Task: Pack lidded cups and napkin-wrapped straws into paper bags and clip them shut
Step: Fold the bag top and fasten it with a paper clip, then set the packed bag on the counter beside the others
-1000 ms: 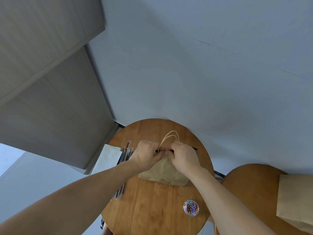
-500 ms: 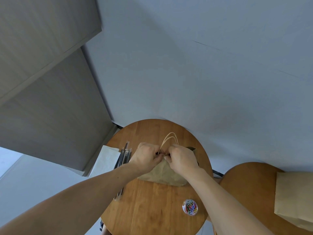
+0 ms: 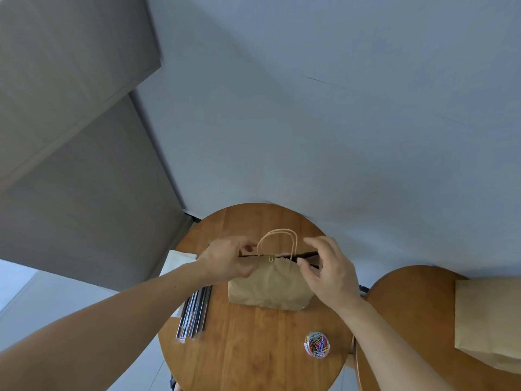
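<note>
Head view: brown paper bag [image 3: 267,287] stands mid-way on the round table [image 3: 248,354], yellow paper clip [image 3: 271,257] on its rim. Left hand [image 3: 225,262] pinches the rim; right hand [image 3: 328,268] is spread, holding nothing. Judgement: this bag is nearly sealed; straws [image 3: 194,314] await packing.

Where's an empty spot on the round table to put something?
Biggest bare patch: the near part of the round table, between the straws and the tub of clips, in front of the paper bag. A smaller strip lies behind the bag, by the wall. Crowded: the bag's mouth, where left hand and right hand are.
</note>
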{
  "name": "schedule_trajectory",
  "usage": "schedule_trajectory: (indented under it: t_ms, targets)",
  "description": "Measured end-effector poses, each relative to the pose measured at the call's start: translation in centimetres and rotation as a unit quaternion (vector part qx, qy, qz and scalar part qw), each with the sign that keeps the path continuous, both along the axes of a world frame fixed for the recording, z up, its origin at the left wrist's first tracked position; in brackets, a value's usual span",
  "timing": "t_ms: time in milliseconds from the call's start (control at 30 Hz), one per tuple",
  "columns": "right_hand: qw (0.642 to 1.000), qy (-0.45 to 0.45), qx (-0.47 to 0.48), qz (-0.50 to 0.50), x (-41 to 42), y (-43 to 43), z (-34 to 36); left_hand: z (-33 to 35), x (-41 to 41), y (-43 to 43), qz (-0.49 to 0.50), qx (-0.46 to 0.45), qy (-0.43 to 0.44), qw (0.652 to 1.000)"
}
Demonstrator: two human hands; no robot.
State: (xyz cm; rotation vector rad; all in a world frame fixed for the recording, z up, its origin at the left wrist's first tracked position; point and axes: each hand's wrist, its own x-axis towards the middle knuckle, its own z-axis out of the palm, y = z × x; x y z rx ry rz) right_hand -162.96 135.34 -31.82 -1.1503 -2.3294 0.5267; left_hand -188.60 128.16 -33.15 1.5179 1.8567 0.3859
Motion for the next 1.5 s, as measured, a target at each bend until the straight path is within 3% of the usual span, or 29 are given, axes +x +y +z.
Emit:
schedule_trajectory:
  t_ms: [167,300,500,633,800,1000,1333,1500]
  targets:
    - [0.966,-0.11,-0.234,-0.022,4.2,1.0,-2.9,-1.9,-2.0,-1.5,0.008,-0.081,0.005,0.997]
    - [0.943,-0.093,-0.319,-0.023,4.4,1.3,-5.1,-3.2,-1.1,-2.0,0.067,-0.101,-0.029,0.992]
    - [0.967,-0.115,-0.22,-0.05,4.7,1.7,-6.6,-2.2,0.6,-2.1,0.066,-0.092,0.037,0.993]
    - [0.981,-0.067,-0.167,-0.071,4.3,1.2,-5.2,-0.4,0.8,-3.0,0.092,-0.067,0.061,0.992]
    - [0.968,0.094,-0.206,-0.107,2.4,0.8,-1.4,3.0,0.0,-4.2,0.192,0.019,-0.041,0.98]
    - [0.935,0.244,-0.2,-0.162,-2.8,-0.2,5.3,9.7,-1.6,-5.1,0.267,0.147,-0.189,0.933]
    - [0.929,0.325,-0.047,-0.169,-11.9,-3.6,20.2,23.1,-7.9,-9.3,0.263,0.319,-0.202,0.888]
    - [0.908,0.381,0.006,-0.174,-16.4,-5.4,27.0,29.7,-10.8,-11.8,0.249,0.402,-0.159,0.867]
